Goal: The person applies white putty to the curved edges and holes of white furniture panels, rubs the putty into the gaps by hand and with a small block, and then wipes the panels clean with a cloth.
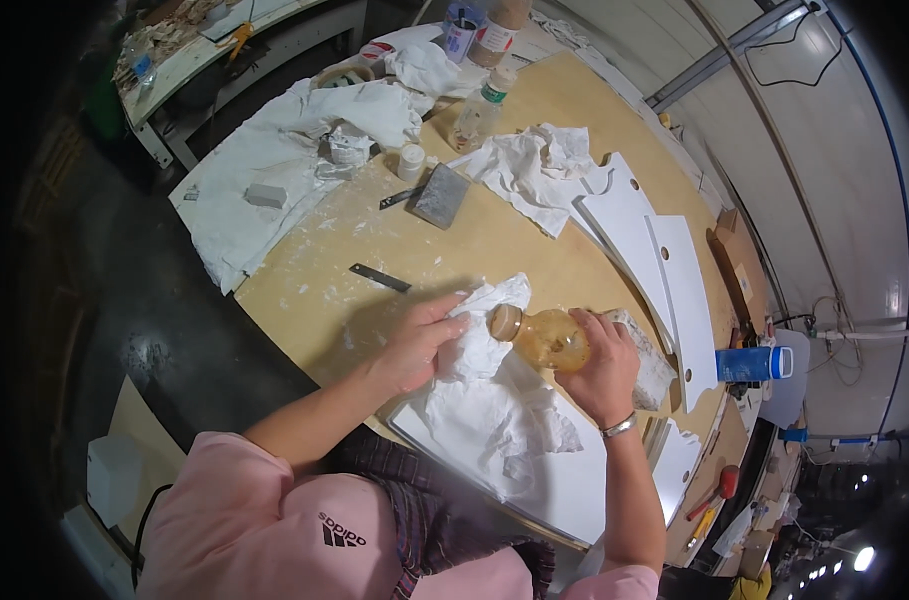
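Tilted on its side over the near part of the table, a clear plastic bottle (552, 338) with yellowish staining sits in the grip of my right hand (606, 365). Its brownish cap end (505, 322) points left, against a crumpled white cloth (471, 345). My left hand (421, 343) pinches that cloth between thumb and fingers, right by the bottle's mouth. The cloth's lower folds spread over a white panel (564, 480) below my hands. Just right of my right hand lies a whitish, speckled block (646, 360), partly hidden behind it.
White panels with holes (682, 290) lie along the right. A blue bottle (746, 364) is beyond them. Ahead are a grey sanding block (440, 196), a dark blade (380, 277), a white cloth (534, 170) and a clear bottle (476, 120). A white sheet (239, 225) covers the far left.
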The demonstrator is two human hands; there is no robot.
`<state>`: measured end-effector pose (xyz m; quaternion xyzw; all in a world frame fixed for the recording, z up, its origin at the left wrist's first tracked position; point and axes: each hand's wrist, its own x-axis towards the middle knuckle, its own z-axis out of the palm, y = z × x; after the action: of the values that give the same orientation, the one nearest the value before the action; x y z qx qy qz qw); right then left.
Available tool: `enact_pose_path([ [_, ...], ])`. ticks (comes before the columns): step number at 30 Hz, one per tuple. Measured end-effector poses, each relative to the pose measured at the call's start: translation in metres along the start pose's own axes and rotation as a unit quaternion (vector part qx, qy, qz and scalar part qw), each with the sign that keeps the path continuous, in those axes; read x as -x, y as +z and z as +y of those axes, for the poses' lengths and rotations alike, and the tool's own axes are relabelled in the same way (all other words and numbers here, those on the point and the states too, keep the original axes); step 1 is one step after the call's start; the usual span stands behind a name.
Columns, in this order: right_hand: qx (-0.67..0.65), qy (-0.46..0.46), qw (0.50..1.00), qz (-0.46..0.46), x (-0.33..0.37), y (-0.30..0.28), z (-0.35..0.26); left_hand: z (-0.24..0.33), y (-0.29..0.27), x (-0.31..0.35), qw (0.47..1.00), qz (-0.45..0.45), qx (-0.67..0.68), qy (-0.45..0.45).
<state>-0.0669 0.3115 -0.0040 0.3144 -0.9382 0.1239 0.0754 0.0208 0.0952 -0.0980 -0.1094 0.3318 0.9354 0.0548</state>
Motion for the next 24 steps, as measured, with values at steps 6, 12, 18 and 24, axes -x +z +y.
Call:
enact_pose_path([
  [6, 0.105, 0.037, 0.994, 0.021, 0.007, -0.003, -0.002, -0.013, -0.009, -0.009, 0.999, -0.002, 0.035, -0.023],
  [12, 0.132, 0.009, 0.987, 0.089, 0.001, -0.004, 0.004, -0.01, -0.004, -0.007, 1.0, 0.011, 0.02, -0.018],
  [18, 0.122, -0.003, 0.99, 0.064, -0.003, -0.005, -0.006, -0.011, -0.015, -0.009, 1.0, -0.014, 0.002, -0.008],
  [24, 0.068, 0.049, 0.995, 0.055, -0.008, 0.012, 0.005, -0.005, -0.017, -0.004, 0.999, -0.037, -0.007, -0.019],
])
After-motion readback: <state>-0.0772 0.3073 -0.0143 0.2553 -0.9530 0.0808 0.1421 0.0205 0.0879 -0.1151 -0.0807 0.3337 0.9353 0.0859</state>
